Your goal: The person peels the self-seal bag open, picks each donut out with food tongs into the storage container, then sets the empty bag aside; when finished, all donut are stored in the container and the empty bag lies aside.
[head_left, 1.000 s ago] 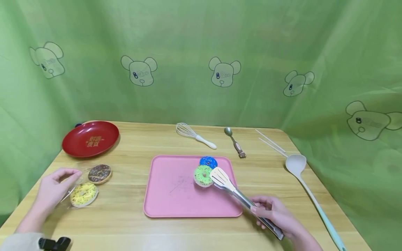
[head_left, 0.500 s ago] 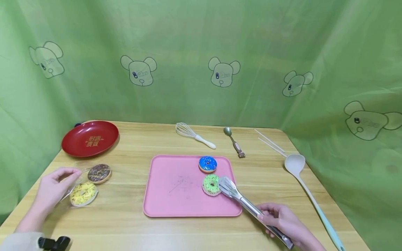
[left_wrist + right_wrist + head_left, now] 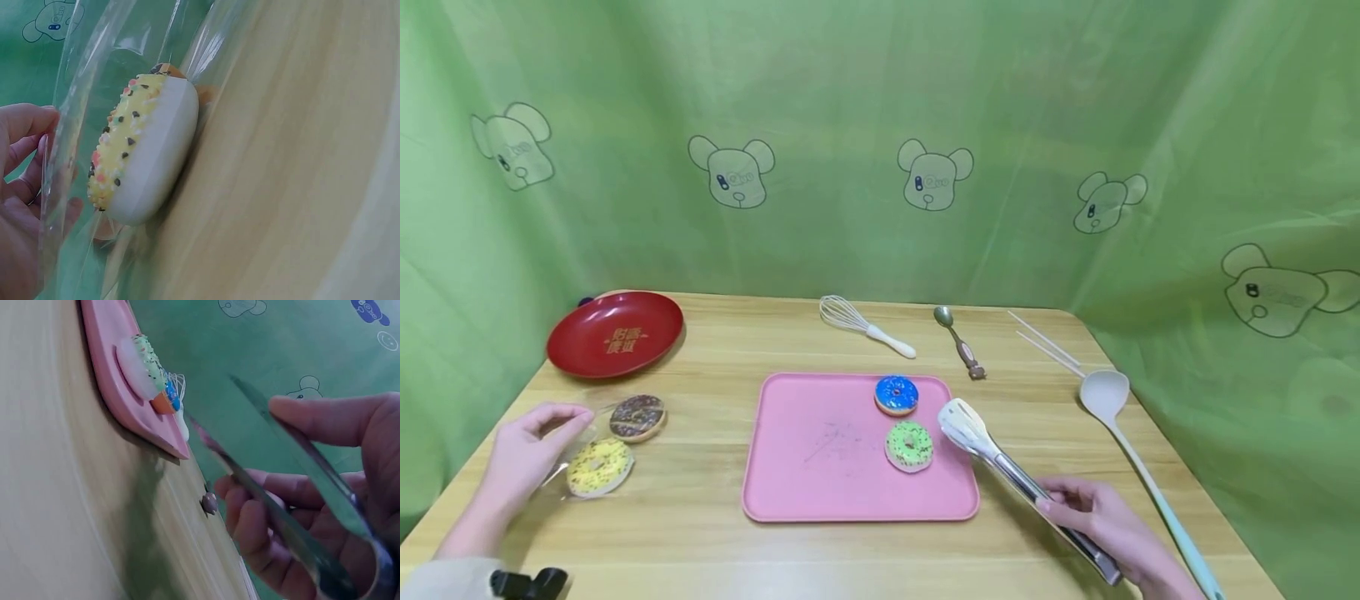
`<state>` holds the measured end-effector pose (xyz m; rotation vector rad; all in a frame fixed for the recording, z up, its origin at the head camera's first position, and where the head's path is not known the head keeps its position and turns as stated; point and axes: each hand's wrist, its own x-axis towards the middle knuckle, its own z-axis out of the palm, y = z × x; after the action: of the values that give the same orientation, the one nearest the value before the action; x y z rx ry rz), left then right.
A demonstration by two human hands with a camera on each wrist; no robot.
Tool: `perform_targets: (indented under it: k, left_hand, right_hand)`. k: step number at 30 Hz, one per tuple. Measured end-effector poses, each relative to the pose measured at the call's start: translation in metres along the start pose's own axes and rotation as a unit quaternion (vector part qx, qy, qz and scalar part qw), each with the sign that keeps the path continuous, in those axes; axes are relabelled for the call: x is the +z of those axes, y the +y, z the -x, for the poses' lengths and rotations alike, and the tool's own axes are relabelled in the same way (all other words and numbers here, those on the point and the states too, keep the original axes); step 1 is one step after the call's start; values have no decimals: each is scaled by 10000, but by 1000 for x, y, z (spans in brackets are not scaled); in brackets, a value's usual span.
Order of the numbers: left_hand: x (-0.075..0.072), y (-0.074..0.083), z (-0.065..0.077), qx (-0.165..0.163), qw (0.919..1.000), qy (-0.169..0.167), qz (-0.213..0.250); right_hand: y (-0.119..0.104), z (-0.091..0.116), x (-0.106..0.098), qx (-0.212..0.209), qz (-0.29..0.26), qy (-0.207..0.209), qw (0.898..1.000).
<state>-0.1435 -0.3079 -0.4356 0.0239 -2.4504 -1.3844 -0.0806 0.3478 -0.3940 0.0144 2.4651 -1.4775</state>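
My left hand point(image 3: 526, 450) pinches the edge of a clear plastic bag point(image 3: 209, 47) at the table's left. Inside it lie a yellow sprinkled toy donut point(image 3: 599, 467) and a chocolate toy donut point(image 3: 637, 417). At the right, my right hand point(image 3: 1097, 518) holds metal tongs point(image 3: 1021, 483) with pale slotted tips. The right wrist view shows the arms of these tongs spread, thumb on one and fingers against the other. A green toy donut point(image 3: 909, 446) and a blue one point(image 3: 896, 395) lie apart on the pink tray point(image 3: 805, 450); the tong tips are just right of the green donut.
A red plate point(image 3: 617, 321) leans at the back left. Along the back lie a white whisk point(image 3: 868, 325) and a small spoon point(image 3: 960, 342). White sticks point(image 3: 1048, 350) and a long-handled ladle point(image 3: 1138, 454) lie at the right. A green curtain point(image 3: 835, 233) hangs behind the table.
The green donut has come down onto the tray, away from the blue one. My right hand has moved right with the tongs, off the donut. My left hand stays in place.
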Motion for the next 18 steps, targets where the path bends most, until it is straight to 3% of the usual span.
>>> perform_targets:
  k: [5,10,13,18]
  left_hand:
    - [2,-3,-1,-6,9998,79,162]
    - [2,-4,-1,-93,9999,35,69]
    - [1,-3,-1,-134,9999,8,-17]
    - [1,-2,0,-97,9999,-32,-107]
  right_hand:
    - [-7,-2,9,-146,-584,381,9975]
    - [-16,-10,18,-685,-876,703,9913]
    - [-22,-17,25,-998,-960,451,9893]
    - [-33,-30,43,-1314,-1209,-322,9834]
